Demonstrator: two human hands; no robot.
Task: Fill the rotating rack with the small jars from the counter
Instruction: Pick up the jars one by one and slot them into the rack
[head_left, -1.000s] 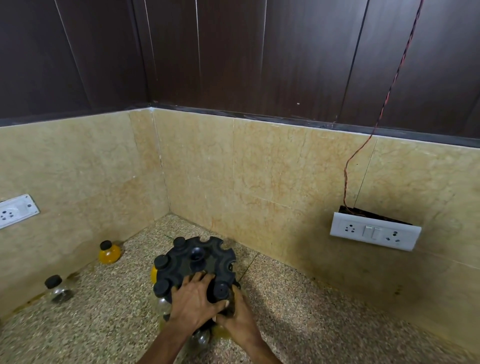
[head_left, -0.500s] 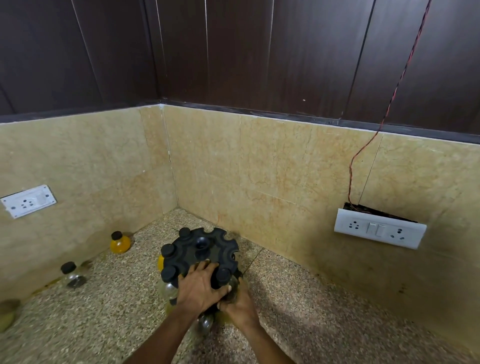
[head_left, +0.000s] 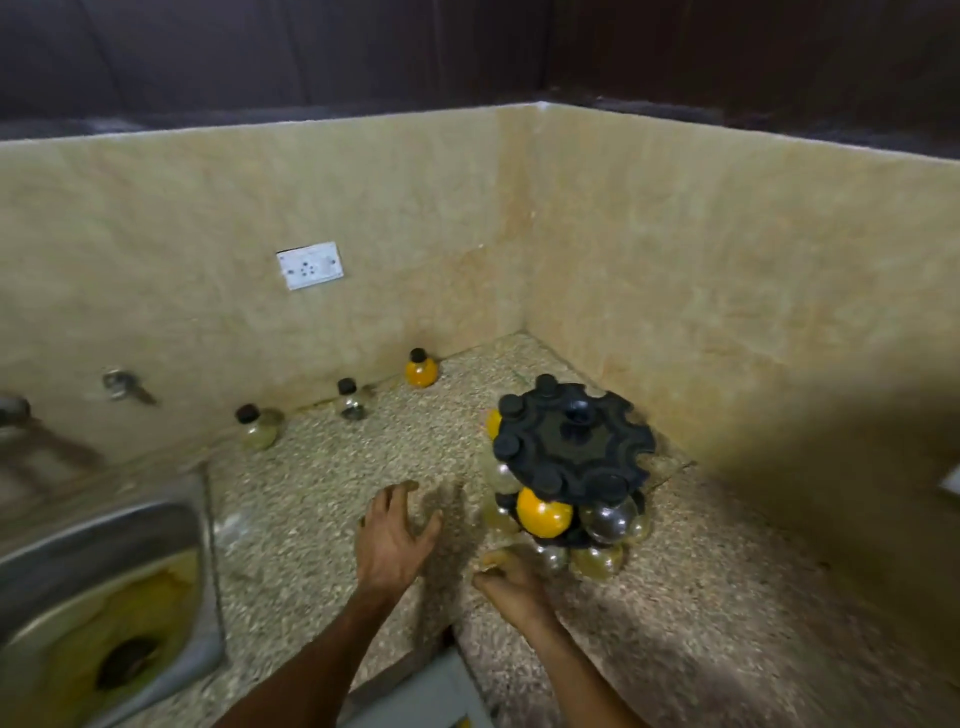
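- The rotating rack (head_left: 571, 447) is black plastic, a round top plate with scalloped notches round its rim and a knob at the centre; black caps sit in several notches.
- Round-bellied jars hang under the plate: one filled orange (head_left: 543, 512), others clear glass with a grey sheen.
- Three small jars stand on the surface (head_left: 311, 493) well apart from the rack, along the foot of the wall: an orange jar (head_left: 421, 369) closest to the rack, a clear jar (head_left: 353, 400) further from it, and a yellowish jar (head_left: 257, 428) furthest.
- The surface is speckled stone, meeting glossy beige marble walls in a corner behind the rack; dark panelling runs above.
- A white socket plate (head_left: 310, 265) sits on the wall above the loose jars, and a steel sink (head_left: 104, 582) lies far from the rack.
- The left hand (head_left: 395, 535) hovers open, fingers spread, beside the rack, touching nothing.
- The right hand (head_left: 511, 574) lies just before the rack's base, fingers loosely curled, gripping nothing visible.
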